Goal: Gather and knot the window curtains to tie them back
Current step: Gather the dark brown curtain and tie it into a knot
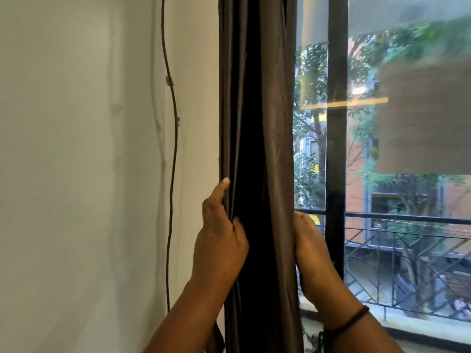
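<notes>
A dark brown curtain [257,110] hangs bunched in a narrow column at the left edge of the window. My left hand [219,240] grips its left folds, with the index finger pointing up along the fabric and the other fingers tucked into a pleat. My right hand [309,248] holds the curtain's right edge from the window side; its fingers are hidden behind the fabric. A dark cord bracelet sits on my right wrist.
A white wall [89,174] with a thin black cable [173,149] running down it lies left of the curtain. To the right are the window pane, a dark vertical frame bar [336,123], a half-lowered translucent blind [407,19] and a balcony railing [407,240] outside.
</notes>
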### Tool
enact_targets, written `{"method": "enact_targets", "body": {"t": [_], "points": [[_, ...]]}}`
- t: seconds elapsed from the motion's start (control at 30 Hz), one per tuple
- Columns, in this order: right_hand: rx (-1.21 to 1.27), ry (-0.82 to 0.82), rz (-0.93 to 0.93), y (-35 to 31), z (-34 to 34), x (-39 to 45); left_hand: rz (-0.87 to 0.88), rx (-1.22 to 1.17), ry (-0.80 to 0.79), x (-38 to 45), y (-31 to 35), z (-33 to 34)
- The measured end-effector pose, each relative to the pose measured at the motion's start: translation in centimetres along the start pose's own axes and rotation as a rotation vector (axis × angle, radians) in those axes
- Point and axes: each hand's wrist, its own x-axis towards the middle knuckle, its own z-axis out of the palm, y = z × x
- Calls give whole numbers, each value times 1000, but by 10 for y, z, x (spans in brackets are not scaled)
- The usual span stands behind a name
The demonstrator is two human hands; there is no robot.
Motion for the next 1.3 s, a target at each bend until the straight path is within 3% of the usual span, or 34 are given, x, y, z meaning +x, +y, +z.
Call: {"method": "enact_targets", "body": {"t": [0.17,0.33,0.4,0.5,0.7,0.87,1.03,1.2,1.3], "points": [[-280,95,-192,6,27,0,-1,50,-157,9,-24,-15],[-776,216,-401,12,47,-3,-181,-310,-157,15,-26,-27],[-860,207,-430,11,52,-6,-174,-285,-189,17,-27,-25],[-901,242,-461,10,52,-7,-160,-101,-158,20,-34,-19],[-785,667,-365,-16,4,-9,-161,28,-29,32,-62,-27],[-917,273,-475,8,58,-23,-78,129,-96,22,-36,-14],[-935,435,-449,4,40,-19,-153,124,-79,30,-47,-17],[-905,234,-554,18,54,-29,-90,170,-146,17,-25,-12],[-704,183,-455,18,54,-25,-35,132,-191,7,-19,-10]]}}
